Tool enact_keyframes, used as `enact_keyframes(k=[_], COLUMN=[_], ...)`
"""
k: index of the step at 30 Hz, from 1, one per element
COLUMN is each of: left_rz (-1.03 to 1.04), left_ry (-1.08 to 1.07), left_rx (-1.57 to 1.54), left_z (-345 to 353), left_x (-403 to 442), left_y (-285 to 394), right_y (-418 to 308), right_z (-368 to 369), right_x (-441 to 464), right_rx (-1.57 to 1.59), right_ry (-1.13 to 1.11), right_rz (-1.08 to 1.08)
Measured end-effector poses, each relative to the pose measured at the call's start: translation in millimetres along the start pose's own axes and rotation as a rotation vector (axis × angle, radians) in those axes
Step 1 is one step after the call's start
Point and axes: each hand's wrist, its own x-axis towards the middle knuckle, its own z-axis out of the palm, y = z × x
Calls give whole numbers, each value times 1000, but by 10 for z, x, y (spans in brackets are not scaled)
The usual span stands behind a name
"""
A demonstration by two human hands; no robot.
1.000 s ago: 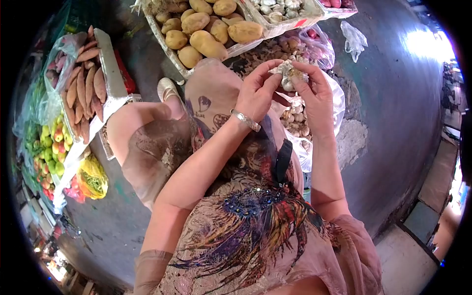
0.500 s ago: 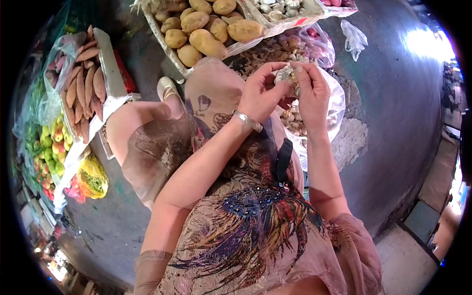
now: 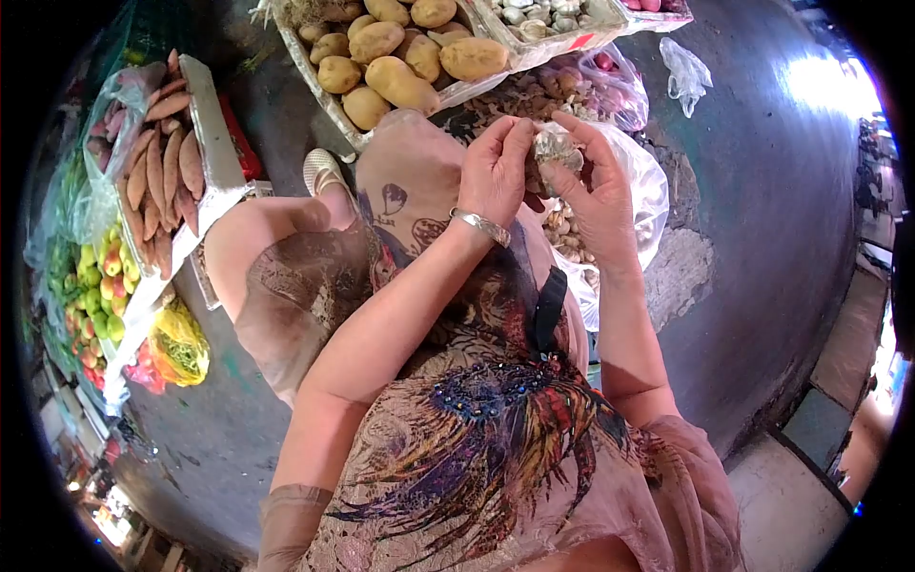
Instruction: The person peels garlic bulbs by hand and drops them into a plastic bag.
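A whitish garlic bulb [image 3: 557, 149] sits between the thumb and fingers of my right hand [image 3: 600, 186]. Close beside it, my left hand [image 3: 498, 172], with a silver bracelet at the wrist, has its thumb and fingertips pinched together. Whatever that pinch holds, if anything, is too small to tell. Below my hands, a white plastic bag [image 3: 648, 200] stands open with garlic [image 3: 566, 234] in it, partly hidden by my right hand and forearm.
A box of potatoes [image 3: 400, 84] stands ahead of my knees, with a box of garlic [image 3: 538, 17] to its right. Sweet potatoes [image 3: 162, 181] and apples or pears [image 3: 110, 276] lie at the left. A crumpled plastic bag [image 3: 684, 74] is on the floor.
My left hand has drawn slightly left, off the garlic bulb, its fingertips now pinched. My right hand keeps the bulb, with its index finger raised and spread more.
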Motion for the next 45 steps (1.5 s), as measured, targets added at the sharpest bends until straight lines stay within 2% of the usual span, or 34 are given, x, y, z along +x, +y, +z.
enact_keyframes(k=[3, 6, 7, 9, 10, 12, 13, 16, 17, 20, 21, 23, 24, 25, 27, 28, 33, 35, 40, 43, 45], left_rz=[4, 28, -26, -82, -66, -49, -12, 29, 32, 62, 62, 199, 154, 155, 199, 214, 65, 39, 23, -2, 81], left_ry=[12, 33, 39, 46, 30, 10, 10, -5, -22, -54, -57, -138, -127, -129, -33, 63, -46, -138, -79, -58, -26], left_rx=[-29, -161, -159, -157, -190, -224, -256, -286, -285, -266, -264, -10, -80, -79, -57, -5, -187, 7, 49, -32, -29], left_z=[22, 70, 97, 97, 74, 64, 68, 66, 66, 56, 60, 70, 87, 88, 83, 88, 70, 93, 103, 93, 87], left_x=[28, 42, -5, -30, -21, -9, -5, -3, -1, 28, 23, -3, -39, -51, -55, -43, -1, -25, 3, 7, 32], left_y=[-11, 31, 101, 137, 113, 83, 74, 69, 71, 32, 25, 10, 78, 105, 134, 88, 32, 8, -36, -28, -51], right_y=[-2, -2, 10, 49, 63, 94, 122, 180, 173, 194, 223, 255, 255, 253, 229, 206, 72, 149, 286, 302, 292], right_z=[11, -12, -11, -16, -38, -88, -85, -14, 17, 109, 123, 133, 132, 101, 15, 11, -51, -85, -12, 6, 40], right_x=[-19, -31, -27, -31, -35, -36, -40, -45, -47, -5, 7, 37, 62, 81, 107, 98, 135, 162, 207, 217, 207], right_rx=[-47, -33, -31, 165, 166, 162, 162, 574, 574, 873, 875, 941, 1003, 1004, 1048, 1017, 1085, 1151, 1149, 1060, 1060], right_ry=[-37, -42, -42, -3, -2, 78, 80, 52, 53, 79, 81, 62, 141, 142, -6, 21, 21, 30, 134, 92, 77], right_rz=[-69, -34, -36, -49, -50, 127, 125, 241, 240, 377, 374, 324, 325, 322, 283, 244, 167, 248, 336, 291, 303])
